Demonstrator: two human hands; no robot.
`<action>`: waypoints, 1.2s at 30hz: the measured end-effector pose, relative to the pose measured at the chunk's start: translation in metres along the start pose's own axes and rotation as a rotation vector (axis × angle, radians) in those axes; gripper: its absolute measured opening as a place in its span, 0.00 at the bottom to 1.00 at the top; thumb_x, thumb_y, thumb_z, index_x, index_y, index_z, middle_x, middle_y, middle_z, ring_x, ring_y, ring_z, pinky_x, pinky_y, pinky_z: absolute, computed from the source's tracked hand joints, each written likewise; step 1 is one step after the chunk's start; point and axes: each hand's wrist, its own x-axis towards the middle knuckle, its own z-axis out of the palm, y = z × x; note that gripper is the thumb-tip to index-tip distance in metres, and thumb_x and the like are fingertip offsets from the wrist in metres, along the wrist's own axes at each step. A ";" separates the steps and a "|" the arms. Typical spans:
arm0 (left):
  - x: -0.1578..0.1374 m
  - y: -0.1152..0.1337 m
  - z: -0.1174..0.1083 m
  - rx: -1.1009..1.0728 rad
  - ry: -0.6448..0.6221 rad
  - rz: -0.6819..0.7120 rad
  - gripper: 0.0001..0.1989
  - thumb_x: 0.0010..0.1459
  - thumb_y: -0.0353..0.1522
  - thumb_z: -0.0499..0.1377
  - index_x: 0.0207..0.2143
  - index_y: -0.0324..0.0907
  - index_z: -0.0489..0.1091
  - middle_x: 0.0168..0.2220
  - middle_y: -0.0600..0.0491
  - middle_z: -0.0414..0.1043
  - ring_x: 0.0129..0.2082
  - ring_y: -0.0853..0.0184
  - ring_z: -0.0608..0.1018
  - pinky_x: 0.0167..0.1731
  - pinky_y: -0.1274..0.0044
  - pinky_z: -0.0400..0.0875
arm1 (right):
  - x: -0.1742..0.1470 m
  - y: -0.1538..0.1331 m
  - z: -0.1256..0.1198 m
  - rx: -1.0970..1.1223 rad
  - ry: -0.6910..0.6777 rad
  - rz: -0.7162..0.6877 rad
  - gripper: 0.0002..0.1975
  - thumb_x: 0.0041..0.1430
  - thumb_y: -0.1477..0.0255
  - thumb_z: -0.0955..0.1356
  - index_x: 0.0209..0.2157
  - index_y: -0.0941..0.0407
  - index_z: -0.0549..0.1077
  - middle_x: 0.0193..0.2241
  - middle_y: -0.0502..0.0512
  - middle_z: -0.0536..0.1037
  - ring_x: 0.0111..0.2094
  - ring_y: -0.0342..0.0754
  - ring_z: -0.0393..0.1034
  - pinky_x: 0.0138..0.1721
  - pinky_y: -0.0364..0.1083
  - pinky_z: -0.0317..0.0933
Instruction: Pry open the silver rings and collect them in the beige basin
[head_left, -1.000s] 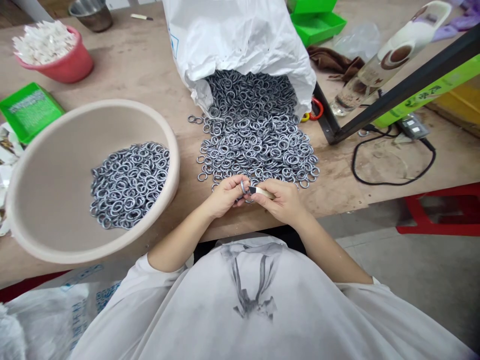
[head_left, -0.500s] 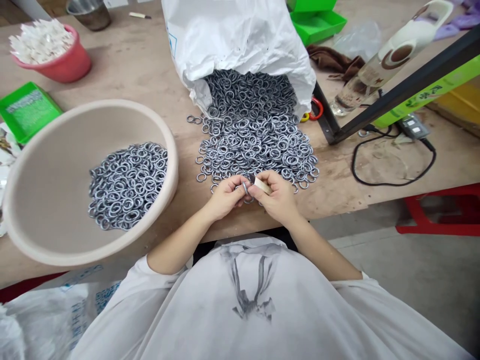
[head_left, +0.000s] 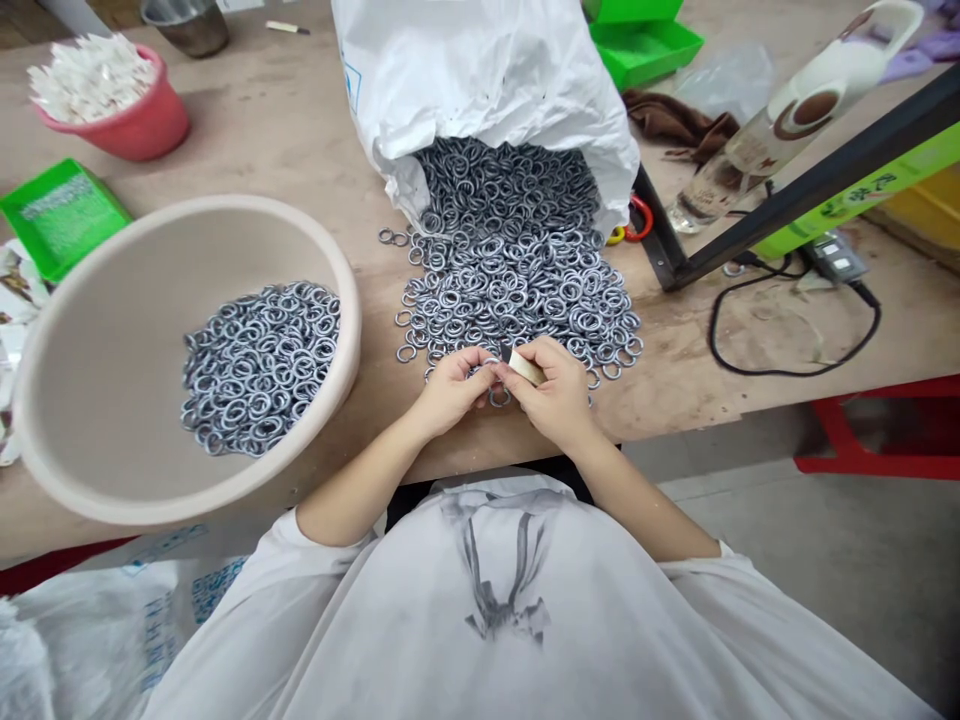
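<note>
My left hand [head_left: 459,386] is closed, thumb and fingers pinching a grey metal ring [head_left: 491,361] at the near edge of a ring pile. Close against it, my right hand [head_left: 553,388] is wrapped round a small pale-handled tool with a dark tip [head_left: 525,367]; whether the tip is a blade or bristles I cannot tell. The tip points up and left, beside the ring. Just beyond both hands lies the pile of loose rings [head_left: 517,290], spilling from a white sack [head_left: 487,70]. Fingers hide part of the held ring.
A big beige basin [head_left: 97,400] with many rings stands at left. Behind it are a green tray [head_left: 64,220] and a red bowl [head_left: 142,125] of white pieces. At right are a black metal frame [head_left: 750,225], a bottle [head_left: 757,140] and a black cable [head_left: 787,372].
The ring in my left hand has turned and shows less between the fingers. Both hands stay together in nearly the same place; the view has shifted slightly.
</note>
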 end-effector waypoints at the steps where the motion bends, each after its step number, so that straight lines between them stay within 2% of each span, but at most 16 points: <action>1: 0.000 0.001 0.001 0.000 0.001 -0.009 0.23 0.49 0.49 0.67 0.29 0.40 0.65 0.22 0.59 0.67 0.16 0.79 0.65 0.17 0.83 0.56 | 0.000 0.002 0.001 0.003 0.010 0.011 0.09 0.61 0.66 0.71 0.28 0.53 0.72 0.27 0.50 0.72 0.30 0.47 0.66 0.33 0.46 0.60; 5: -0.001 0.003 0.001 -0.006 0.025 -0.054 0.19 0.49 0.44 0.67 0.30 0.41 0.64 0.20 0.61 0.65 0.16 0.78 0.64 0.17 0.83 0.54 | -0.002 0.005 0.005 0.013 0.024 0.029 0.09 0.61 0.66 0.70 0.28 0.53 0.71 0.28 0.51 0.71 0.30 0.46 0.65 0.33 0.46 0.60; 10: 0.000 0.000 -0.001 -0.089 0.007 -0.098 0.14 0.47 0.37 0.66 0.30 0.40 0.66 0.22 0.60 0.66 0.16 0.78 0.65 0.15 0.83 0.53 | -0.002 0.007 0.008 0.018 0.032 0.038 0.10 0.62 0.66 0.69 0.28 0.53 0.71 0.29 0.52 0.72 0.31 0.47 0.66 0.34 0.47 0.61; 14: 0.001 -0.001 -0.001 -0.115 -0.028 -0.103 0.20 0.49 0.44 0.68 0.33 0.40 0.66 0.24 0.59 0.68 0.16 0.79 0.65 0.14 0.83 0.53 | -0.002 0.007 0.009 0.079 0.061 0.045 0.09 0.63 0.67 0.68 0.28 0.53 0.71 0.27 0.51 0.72 0.31 0.47 0.66 0.35 0.47 0.60; 18: 0.001 -0.001 -0.001 -0.087 -0.015 -0.079 0.26 0.46 0.49 0.70 0.33 0.40 0.65 0.24 0.60 0.69 0.17 0.79 0.65 0.15 0.84 0.54 | -0.003 0.006 0.009 0.153 0.053 0.080 0.10 0.63 0.67 0.68 0.28 0.53 0.72 0.27 0.51 0.73 0.32 0.48 0.67 0.35 0.48 0.61; 27: 0.003 -0.007 0.001 -0.114 0.028 -0.070 0.27 0.46 0.50 0.71 0.33 0.40 0.64 0.24 0.60 0.68 0.17 0.79 0.67 0.15 0.85 0.57 | -0.005 0.010 0.011 0.108 0.062 0.059 0.06 0.60 0.71 0.69 0.29 0.54 0.76 0.29 0.52 0.76 0.33 0.48 0.70 0.36 0.48 0.63; 31: 0.004 -0.010 0.004 -0.166 0.061 -0.039 0.27 0.47 0.50 0.70 0.35 0.41 0.63 0.22 0.62 0.65 0.18 0.78 0.67 0.16 0.85 0.60 | -0.005 0.008 0.015 0.152 0.077 0.114 0.06 0.59 0.71 0.69 0.30 0.54 0.78 0.30 0.52 0.78 0.34 0.47 0.71 0.37 0.47 0.64; 36: 0.004 -0.013 0.007 -0.177 0.068 0.005 0.28 0.48 0.54 0.67 0.34 0.41 0.64 0.23 0.61 0.66 0.19 0.77 0.69 0.17 0.84 0.62 | -0.003 0.007 0.020 0.173 0.101 0.183 0.05 0.57 0.69 0.71 0.28 0.54 0.78 0.27 0.50 0.76 0.31 0.46 0.69 0.35 0.46 0.64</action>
